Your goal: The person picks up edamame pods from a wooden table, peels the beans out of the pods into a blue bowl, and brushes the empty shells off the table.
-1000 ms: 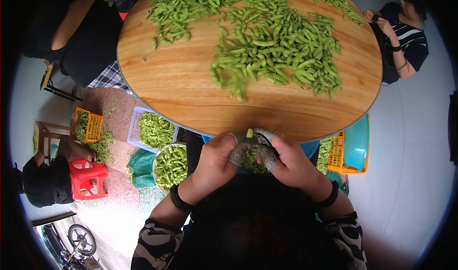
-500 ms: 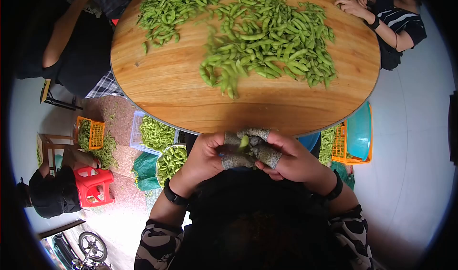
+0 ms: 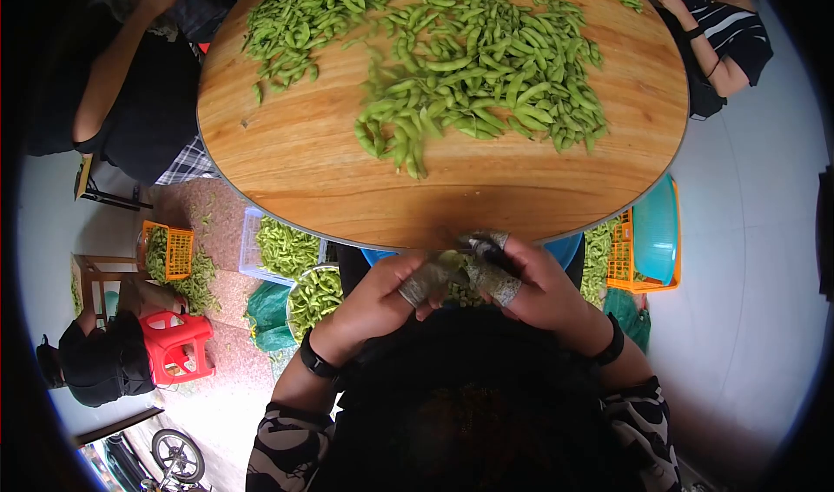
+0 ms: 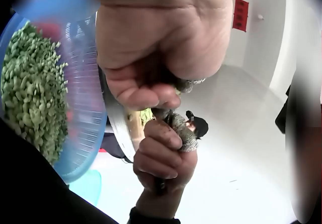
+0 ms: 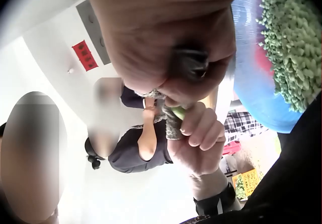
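Observation:
My left hand and right hand meet just off the near edge of the round wooden table. Worn grey covers wrap the thumbs and index fingers. Between the left fingertips a green soybean pod is pinched, mostly hidden by fingers. The right hand grips a small dark tool whose shiny black end shows in its palm; I cannot tell its kind. Below the hands sits a blue basket holding shelled green beans. A large heap of pods lies across the table.
At left stand a pale crate and a bowl of pods, with a green bag beside them. An orange crate with a teal basket is at right. Other people sit around; a red stool is lower left.
The pod that stood up between my fingertips is now lower and blurred, and the left fingers have shifted. The person at right has drawn a hand back from the table.

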Motion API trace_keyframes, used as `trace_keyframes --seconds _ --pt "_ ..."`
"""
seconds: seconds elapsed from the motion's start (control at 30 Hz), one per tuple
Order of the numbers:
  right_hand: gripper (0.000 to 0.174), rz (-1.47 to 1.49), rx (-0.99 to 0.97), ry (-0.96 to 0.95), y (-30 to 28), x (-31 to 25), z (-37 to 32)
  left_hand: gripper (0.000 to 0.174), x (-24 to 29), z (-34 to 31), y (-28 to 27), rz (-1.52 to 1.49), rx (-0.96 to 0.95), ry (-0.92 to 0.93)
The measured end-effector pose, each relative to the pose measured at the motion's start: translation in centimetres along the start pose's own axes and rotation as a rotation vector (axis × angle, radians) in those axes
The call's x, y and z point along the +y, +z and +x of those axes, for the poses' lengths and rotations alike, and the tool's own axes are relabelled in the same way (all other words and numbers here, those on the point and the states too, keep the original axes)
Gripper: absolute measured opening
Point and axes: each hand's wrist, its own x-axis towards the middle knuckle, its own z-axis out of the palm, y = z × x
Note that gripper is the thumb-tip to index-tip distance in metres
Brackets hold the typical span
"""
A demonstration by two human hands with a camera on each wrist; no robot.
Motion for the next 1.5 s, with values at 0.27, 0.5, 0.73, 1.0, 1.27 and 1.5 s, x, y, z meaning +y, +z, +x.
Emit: trace_keyframes --seconds 0.27,0.5,0.73,1.0,1.27,1.5 --pt "0.035 -1.285 0.329 -0.725 0.9 1.8 0.7 0.006 0.9 -0.8 1.4 0.496 -0.104 0.029" --pt "0.035 -1.488 0.281 -0.58 2.9 2.3 0.4 0.019 -0.2 -1.7 0.5 0.565 -0.116 0.132" --pt "0.033 -1.38 0.156 -0.588 2.1 2.0 0.4 0.02 0.0 -2.6 0.7 0.4 -0.038 -0.106" --pt "0.025 -1.24 0.201 -0.581 1.0 0.6 0.3 0.018 0.3 -2.7 0.3 0.309 0.018 -0.15" --pt "0.029 -1.136 0.379 -0.664 2.2 1.2 0.6 0.009 -0.3 -2.0 1.2 0.613 0.309 0.137" --pt "0.026 -0.652 0.247 -0.751 1.2 2.7 2.1 0.008 0.5 -1.0 1.3 -0.314 0.232 -0.04"
